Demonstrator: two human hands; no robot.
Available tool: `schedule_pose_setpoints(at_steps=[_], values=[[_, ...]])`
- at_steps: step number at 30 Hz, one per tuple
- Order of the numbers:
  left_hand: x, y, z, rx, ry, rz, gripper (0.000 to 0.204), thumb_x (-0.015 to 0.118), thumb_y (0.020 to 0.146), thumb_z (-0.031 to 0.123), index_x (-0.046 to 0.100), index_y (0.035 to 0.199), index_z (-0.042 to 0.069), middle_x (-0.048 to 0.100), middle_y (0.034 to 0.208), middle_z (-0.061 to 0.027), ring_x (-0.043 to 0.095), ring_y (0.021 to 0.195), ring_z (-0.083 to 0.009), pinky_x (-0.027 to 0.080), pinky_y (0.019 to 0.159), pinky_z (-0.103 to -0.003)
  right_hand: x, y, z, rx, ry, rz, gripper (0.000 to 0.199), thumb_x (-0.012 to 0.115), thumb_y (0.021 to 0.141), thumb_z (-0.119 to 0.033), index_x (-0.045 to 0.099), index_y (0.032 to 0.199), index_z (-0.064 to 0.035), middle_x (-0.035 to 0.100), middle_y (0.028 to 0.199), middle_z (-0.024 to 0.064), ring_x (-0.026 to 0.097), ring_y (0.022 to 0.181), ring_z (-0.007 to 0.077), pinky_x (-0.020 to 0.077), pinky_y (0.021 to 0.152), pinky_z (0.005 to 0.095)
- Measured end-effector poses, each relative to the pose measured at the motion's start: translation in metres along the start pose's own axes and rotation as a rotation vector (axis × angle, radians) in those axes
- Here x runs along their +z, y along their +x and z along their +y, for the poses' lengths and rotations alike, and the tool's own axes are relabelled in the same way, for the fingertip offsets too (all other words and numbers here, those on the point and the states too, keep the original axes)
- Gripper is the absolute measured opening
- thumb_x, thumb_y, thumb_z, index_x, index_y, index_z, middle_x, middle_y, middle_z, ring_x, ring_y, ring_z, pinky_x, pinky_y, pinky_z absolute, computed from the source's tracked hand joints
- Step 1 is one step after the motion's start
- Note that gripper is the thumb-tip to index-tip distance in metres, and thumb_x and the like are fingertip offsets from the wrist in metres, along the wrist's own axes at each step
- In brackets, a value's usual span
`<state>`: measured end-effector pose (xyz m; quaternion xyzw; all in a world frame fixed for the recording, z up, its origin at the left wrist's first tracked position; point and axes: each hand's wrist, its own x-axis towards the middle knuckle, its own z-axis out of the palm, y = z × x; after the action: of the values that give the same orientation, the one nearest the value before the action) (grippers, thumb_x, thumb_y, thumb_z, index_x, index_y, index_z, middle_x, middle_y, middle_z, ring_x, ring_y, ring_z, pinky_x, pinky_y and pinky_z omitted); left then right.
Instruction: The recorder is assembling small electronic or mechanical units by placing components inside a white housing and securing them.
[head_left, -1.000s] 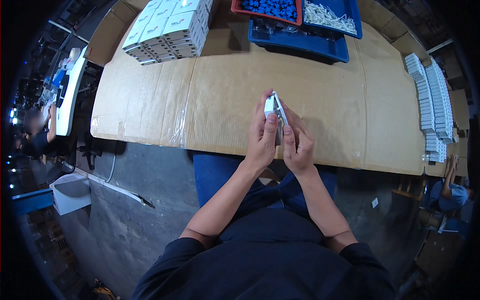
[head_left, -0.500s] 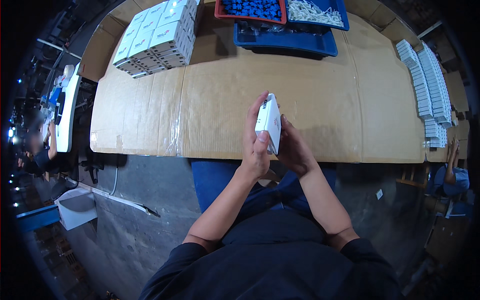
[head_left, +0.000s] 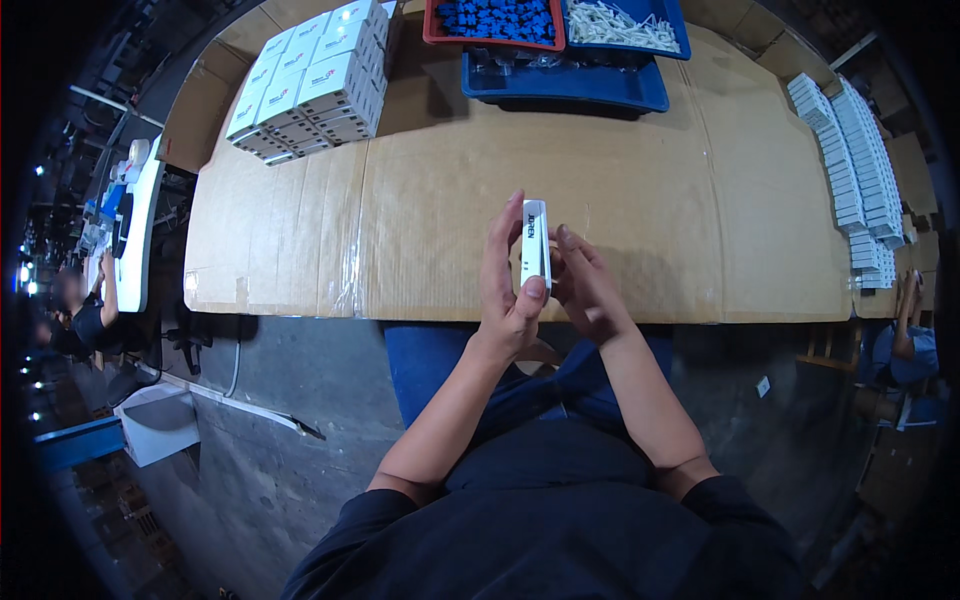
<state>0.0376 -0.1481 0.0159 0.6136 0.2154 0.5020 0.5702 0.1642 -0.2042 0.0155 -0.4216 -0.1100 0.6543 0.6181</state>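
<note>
Fingers point(head_left: 500, 250) of both hands pinch a slim white box point(head_left: 535, 245) edge-up above the cardboard-covered table's point(head_left: 700, 200) near edge.

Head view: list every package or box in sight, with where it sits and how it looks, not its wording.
Small white box: held edge-on between left hand and right hand, slim, dark print.
Stacked white boxes: far left of cardboard-covered table, rectangular, red and blue marks.
Rows of flat white packs: table's right edge, narrow, plain.
</note>
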Motion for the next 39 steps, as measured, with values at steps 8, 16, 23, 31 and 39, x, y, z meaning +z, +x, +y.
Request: schedule_pose_setpoints(at_steps=[8,16,23,31,39], values=[[-0.002,0.004,-0.006,0.122,0.211,-0.015,0.096,0.058,0.094,0.061,0.034,0.157,-0.008,0.051,0.140,-0.0272,0.052,0.128,-0.0382,0.042,0.109,-0.048,0.042,-0.025,-0.003,-0.248,-0.205,0.054,0.051,0.064,0.107,-0.031,0.050,0.146,-0.0017,0.064,0.129,0.0108,0.064,0.115,0.0168,0.0556,0.094,0.0323],[-0.007,0.004,-0.008,0.168,0.310,0.079,0.080,0.052,0.095,0.056,0.051,0.141,-0.009,0.057,0.133,-0.0273,0.056,0.124,-0.0392,0.047,0.104,-0.048,0.051,-0.025,0.018,-0.474,-0.294,0.088,0.049,0.059,0.110,-0.028,0.053,0.150,0.0001,0.070,0.123,0.0091,0.064,0.108,0.0110,0.0544,0.091,0.0281],[-0.007,0.005,-0.004,0.162,0.315,0.099,0.080,0.044,0.096,0.059,0.054,0.135,-0.010,0.059,0.130,-0.0276,0.060,0.118,-0.0395,0.049,0.100,-0.047,0.047,-0.030,0.020,-0.461,-0.486,0.137,0.045,0.055,0.112,-0.029,0.062,0.139,0.0066,0.073,0.110,0.0054,0.062,0.096,0.0070,0.0525,0.085,0.0258],[-0.004,0.000,-0.002,0.082,0.231,0.112,0.080,0.042,0.097,0.060,0.056,0.132,-0.010,0.059,0.130,-0.0264,0.060,0.117,-0.0388,0.049,0.100,-0.046,0.050,-0.036,0.015,-0.453,-0.468,0.165,0.044,0.054,0.112,-0.033,0.071,0.118,0.0074,0.072,0.097,0.0027,0.060,0.088,0.0064,0.0508,0.078,0.0262],[-0.006,-0.003,-0.016,0.050,0.254,0.012,0.098,0.044,0.097,0.071,0.035,0.155,-0.008,0.046,0.148,-0.0240,0.047,0.135,-0.0354,0.037,0.115,-0.046,0.022,-0.020,0.001,-0.254,-0.663,0.101,0.051,0.053,0.111,-0.040,0.066,0.134,0.0036,0.069,0.106,0.0075,0.062,0.102,0.0131,0.0522,0.086,0.0273]])
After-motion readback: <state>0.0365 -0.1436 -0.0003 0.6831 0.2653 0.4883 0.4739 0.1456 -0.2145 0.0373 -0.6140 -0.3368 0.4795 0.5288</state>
